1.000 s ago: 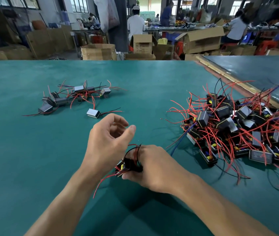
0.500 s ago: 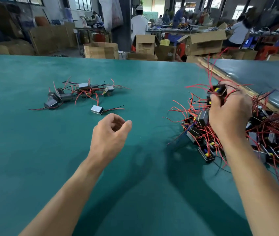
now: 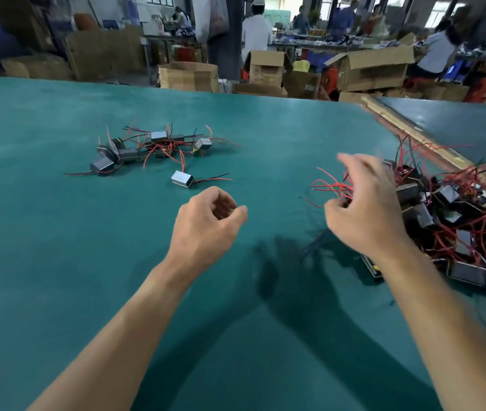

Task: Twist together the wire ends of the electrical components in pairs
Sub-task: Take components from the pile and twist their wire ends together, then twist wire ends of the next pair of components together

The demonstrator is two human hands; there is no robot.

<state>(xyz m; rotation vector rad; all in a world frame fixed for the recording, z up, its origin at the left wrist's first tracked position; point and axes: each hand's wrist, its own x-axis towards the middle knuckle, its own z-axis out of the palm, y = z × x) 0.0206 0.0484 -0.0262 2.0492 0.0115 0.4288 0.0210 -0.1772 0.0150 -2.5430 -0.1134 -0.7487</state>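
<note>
Open green tabletop (image 3: pixel 57 262) stretches left of the large tangled component pile (image 3: pixel 449 215), with a smaller wired cluster (image 3: pixel 146 146) farther left.

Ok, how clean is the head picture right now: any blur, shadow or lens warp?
Head view: the right hand is motion-blurred over the wire pile, so its grip is unclear; the left hand is sharp. Head view: both arms throw dark shadows on the green table, and the wide lens bows its far edge.

Red-wired black components (image 3: pixel 446 194) heaped right; smaller cluster (image 3: pixel 158 136) far left.
</note>
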